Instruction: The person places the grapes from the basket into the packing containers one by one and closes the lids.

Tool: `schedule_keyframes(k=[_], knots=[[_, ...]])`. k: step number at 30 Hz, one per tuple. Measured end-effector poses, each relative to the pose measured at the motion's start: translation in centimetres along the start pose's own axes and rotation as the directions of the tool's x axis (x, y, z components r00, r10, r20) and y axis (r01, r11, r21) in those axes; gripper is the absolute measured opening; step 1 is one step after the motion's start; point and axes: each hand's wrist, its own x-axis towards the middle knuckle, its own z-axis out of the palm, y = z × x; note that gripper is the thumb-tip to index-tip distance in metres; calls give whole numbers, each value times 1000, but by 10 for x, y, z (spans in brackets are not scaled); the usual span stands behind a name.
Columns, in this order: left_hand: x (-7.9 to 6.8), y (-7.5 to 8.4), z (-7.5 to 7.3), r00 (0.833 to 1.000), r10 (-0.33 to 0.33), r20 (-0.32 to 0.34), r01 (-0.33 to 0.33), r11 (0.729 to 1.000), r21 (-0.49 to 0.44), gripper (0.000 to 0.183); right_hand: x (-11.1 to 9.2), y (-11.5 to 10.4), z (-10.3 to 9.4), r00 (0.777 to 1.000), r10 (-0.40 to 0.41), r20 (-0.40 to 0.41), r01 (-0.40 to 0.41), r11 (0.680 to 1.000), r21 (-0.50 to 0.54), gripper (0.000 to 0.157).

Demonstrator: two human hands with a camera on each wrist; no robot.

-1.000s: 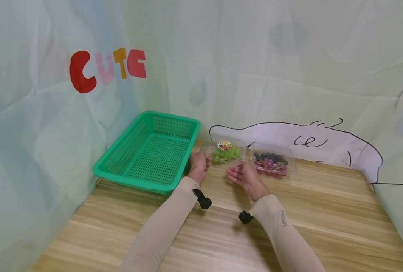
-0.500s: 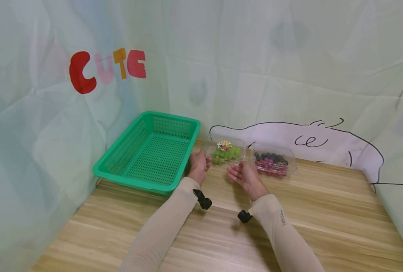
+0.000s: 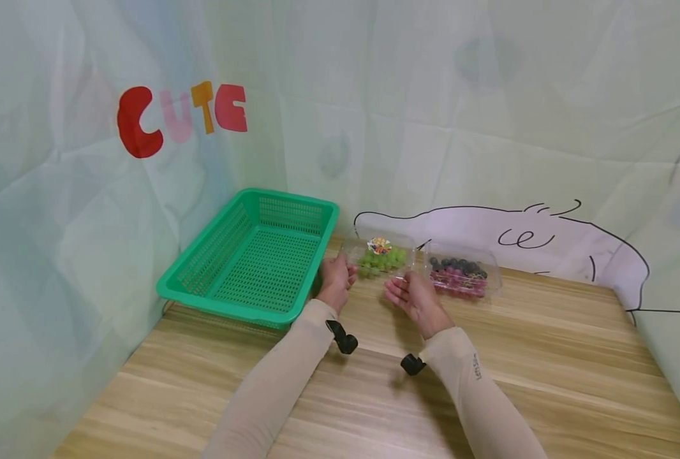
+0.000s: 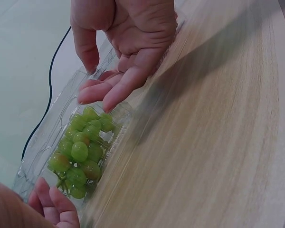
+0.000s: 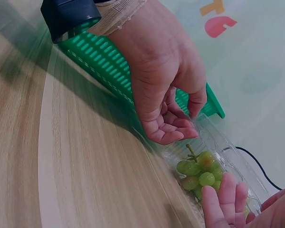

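Note:
A clear plastic clamshell box of green grapes [image 3: 383, 261] with a round fruit sticker on its lid stands on the table. My left hand [image 3: 334, 280] is at its left end, fingers loosely bent; in the right wrist view that thumb [image 5: 196, 102] reaches the box's edge. At the front right corner is my right hand [image 3: 420, 299], palm turned inward and fingers relaxed. The left wrist view has my right thumb [image 4: 87, 50] near the lid's edge. Whether either hand bears on the plastic is unclear. Green grapes [image 4: 79, 152] show through the box.
A second clear clamshell box [image 3: 460, 274] with dark and red grapes stands just right of my right hand. Left of my left hand lies a green perforated basket [image 3: 265, 268]. A printed cloth wall [image 3: 409, 127] borders the wooden table [image 3: 363, 401] behind and on both sides.
Hardly anything differs. My right hand has shifted very slightly; the left hand, both boxes and the basket stay in place.

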Motion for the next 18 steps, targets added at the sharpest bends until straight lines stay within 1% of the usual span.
schedule_keyframes(k=[3, 10, 14, 18], knots=[[-1, 0, 0, 1000, -3, -1, 3, 1000, -2, 37, 0, 0, -1, 1000, 3, 0, -3, 1000, 8, 12], [-2, 1, 1, 1000, 2, 4, -2, 1000, -11, 35, 1, 0, -2, 1000, 0, -3, 0, 1000, 20, 14], [-2, 1, 2, 1000, 7, -1, -7, 1000, -13, 33, 1, -1, -2, 1000, 1, -1, -1, 1000, 19, 10], [-1, 0, 2, 1000, 4, -14, -4, 1000, -3, 33, 2, 0, -3, 1000, 1, 4, -1, 1000, 20, 9]])
